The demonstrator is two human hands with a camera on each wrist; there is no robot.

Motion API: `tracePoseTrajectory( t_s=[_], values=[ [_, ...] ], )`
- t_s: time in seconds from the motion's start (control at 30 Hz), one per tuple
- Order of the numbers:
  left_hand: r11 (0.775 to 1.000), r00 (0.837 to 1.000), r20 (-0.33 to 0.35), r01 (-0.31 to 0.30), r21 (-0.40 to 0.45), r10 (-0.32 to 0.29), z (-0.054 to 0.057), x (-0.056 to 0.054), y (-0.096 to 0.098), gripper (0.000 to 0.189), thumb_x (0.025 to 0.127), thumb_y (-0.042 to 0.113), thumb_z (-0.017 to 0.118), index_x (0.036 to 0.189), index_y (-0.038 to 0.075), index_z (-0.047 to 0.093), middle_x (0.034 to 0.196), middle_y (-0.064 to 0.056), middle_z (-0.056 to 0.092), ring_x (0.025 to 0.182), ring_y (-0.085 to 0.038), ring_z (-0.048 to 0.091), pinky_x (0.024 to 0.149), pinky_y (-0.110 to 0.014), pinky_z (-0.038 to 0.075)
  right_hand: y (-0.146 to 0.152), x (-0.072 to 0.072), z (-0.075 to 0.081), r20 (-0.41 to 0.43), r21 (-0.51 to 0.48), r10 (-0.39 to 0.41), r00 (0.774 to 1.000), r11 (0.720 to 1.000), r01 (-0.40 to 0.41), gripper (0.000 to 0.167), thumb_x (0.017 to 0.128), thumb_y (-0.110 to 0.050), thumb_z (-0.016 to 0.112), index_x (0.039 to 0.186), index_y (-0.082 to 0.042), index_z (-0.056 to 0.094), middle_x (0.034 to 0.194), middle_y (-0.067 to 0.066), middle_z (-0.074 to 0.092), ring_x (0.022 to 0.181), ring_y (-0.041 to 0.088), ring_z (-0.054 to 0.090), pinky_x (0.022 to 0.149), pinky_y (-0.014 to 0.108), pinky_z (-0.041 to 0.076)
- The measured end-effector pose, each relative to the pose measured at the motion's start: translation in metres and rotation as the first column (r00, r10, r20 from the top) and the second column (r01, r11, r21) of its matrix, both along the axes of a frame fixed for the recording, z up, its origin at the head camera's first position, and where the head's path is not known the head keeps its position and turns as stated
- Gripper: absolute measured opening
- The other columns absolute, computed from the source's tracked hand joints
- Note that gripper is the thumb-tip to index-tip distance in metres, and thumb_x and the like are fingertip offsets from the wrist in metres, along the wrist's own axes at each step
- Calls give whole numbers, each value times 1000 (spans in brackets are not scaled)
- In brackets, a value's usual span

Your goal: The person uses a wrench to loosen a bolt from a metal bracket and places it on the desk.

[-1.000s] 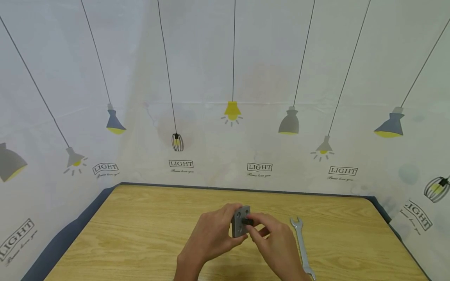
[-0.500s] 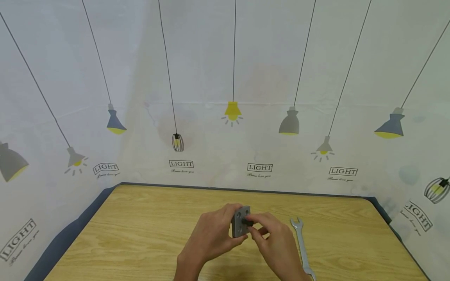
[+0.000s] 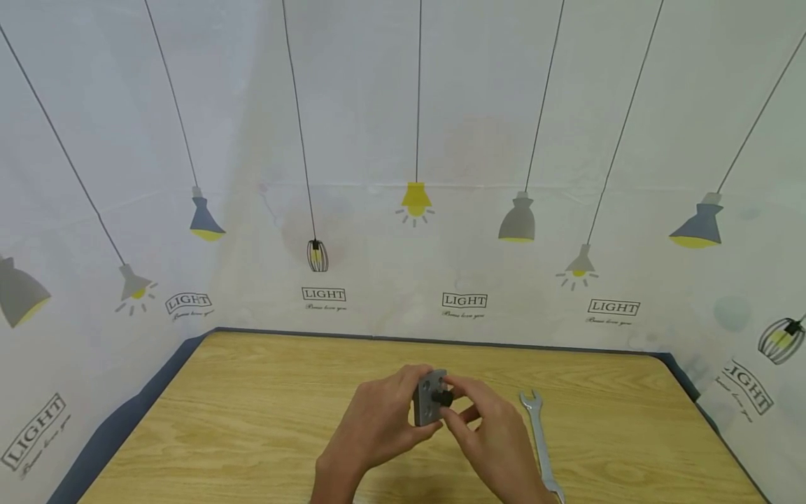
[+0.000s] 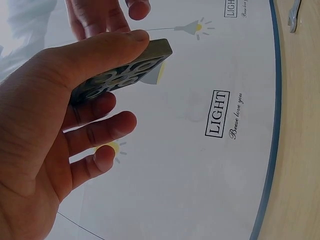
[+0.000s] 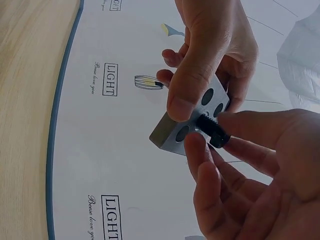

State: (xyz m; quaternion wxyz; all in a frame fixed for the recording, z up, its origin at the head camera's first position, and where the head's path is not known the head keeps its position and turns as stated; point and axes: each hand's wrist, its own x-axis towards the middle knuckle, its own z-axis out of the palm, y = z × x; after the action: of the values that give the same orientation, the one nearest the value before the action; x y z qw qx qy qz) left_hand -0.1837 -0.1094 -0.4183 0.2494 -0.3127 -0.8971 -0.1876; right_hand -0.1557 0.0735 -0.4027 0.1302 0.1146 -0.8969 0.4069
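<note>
My left hand (image 3: 380,416) grips a small grey metal block (image 5: 172,132) by its edges, thumb on one side and fingers on the other. Several round holes pass through the block; its ringed far face (image 4: 120,75) shows in the left wrist view. A black bolt (image 5: 214,132) stands out of a hole in the face toward my right hand, part of its threaded shank showing. My right hand (image 3: 494,427) is at the bolt, its fingertips parted on either side and right beside the block's face. Both hands hold up over the wooden table (image 3: 283,392).
An open-ended wrench (image 3: 540,437) lies on the table just right of my right hand. Behind and to the sides, a pale curtain (image 3: 365,140) printed with lamps surrounds the table, with a dark blue band (image 3: 302,334) along the table's back edge.
The right fingertips pinched and turned the black bolt earlier; now they have spread apart from it, leaving the bolt head in view. The left hand and block have barely moved.
</note>
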Motion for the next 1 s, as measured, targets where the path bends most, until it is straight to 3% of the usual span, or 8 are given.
tracePoseTrajectory(
  t_s=[0.17,0.33,1.0],
  values=[
    [1000,1000,-3,1,-2,-1,0,0,0,64,72,38,87,123,15,56,102,6,68,70,1,58,60,-18,49,0,0,2,79,-14,-16,997,1000,18,33,91,-29,72,122,-18,67,96,-1,71,68,3,62,59,24,51],
    [1000,1000,-11,-2,-5,2,0,0,1,65,71,40,88,123,16,57,103,7,68,71,0,59,60,-19,49,0,-1,2,127,6,-43,991,999,43,24,94,-35,67,113,-22,71,89,-6,72,68,2,60,59,26,49],
    [1000,1000,-6,-7,-16,7,0,0,2,65,71,40,88,123,15,58,105,6,69,74,-1,62,61,-20,50,1,0,-2,80,-8,-18,997,1000,19,22,93,-32,69,109,-16,73,83,-7,72,65,1,61,57,23,49]
  ],
)
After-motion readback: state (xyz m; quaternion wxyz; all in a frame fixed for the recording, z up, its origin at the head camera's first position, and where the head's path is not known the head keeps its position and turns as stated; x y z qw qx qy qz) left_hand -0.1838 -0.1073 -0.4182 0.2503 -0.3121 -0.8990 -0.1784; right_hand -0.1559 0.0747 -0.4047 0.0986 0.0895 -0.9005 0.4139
